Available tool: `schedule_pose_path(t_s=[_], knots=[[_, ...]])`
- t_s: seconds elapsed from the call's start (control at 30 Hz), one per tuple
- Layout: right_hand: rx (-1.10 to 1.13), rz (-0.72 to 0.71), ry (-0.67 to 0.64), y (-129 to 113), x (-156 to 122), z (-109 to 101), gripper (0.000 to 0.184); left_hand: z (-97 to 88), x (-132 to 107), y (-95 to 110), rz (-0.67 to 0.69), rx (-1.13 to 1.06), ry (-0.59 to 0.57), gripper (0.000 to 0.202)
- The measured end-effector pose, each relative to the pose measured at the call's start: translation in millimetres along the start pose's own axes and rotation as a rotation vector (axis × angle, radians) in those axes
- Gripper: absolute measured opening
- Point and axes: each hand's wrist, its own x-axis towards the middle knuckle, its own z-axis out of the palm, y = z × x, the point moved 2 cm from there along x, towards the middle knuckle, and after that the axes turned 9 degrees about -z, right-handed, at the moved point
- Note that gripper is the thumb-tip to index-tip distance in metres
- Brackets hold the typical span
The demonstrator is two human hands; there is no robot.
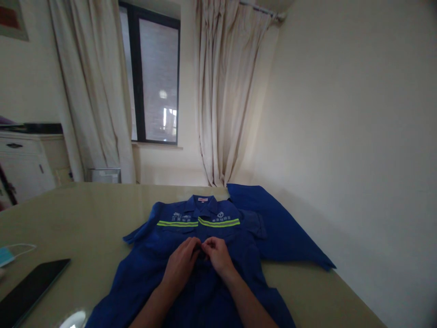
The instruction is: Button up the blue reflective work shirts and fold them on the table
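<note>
A blue short-sleeved work shirt lies face up on the table, collar at the far end. Yellow-green reflective strips and pale printed lettering cross its chest. Over the front placket, just below the strips, my left hand and my right hand meet with fingertips close together. Both are closed, pinching the shirt front at its middle. Any button between the fingers is too small and hidden to make out.
Another piece of blue cloth lies beside the shirt, along the wall on the right. A dark tablet-like device and a light-blue face mask rest on the table at left. Curtains hang behind.
</note>
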Motion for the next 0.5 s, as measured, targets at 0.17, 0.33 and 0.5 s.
schedule_pose_path(t_s=[0.17,0.33,0.5], knots=[[-0.194,-0.157,0.07,-13.8,-10.0,-2.4,0.02,-4.3,4.7,-2.5,-0.039,0.23,0.045,0.027],[-0.557,-0.269,0.08,-23.4,-20.5,-0.6,0.044,-3.7,5.4,-6.7,-0.07,0.387,0.158,0.041],[-0.716,-0.181,0.023,-13.8,-43.6,1.5,0.054,-2.2,-5.3,-18.3,-0.141,0.524,0.232,0.049]])
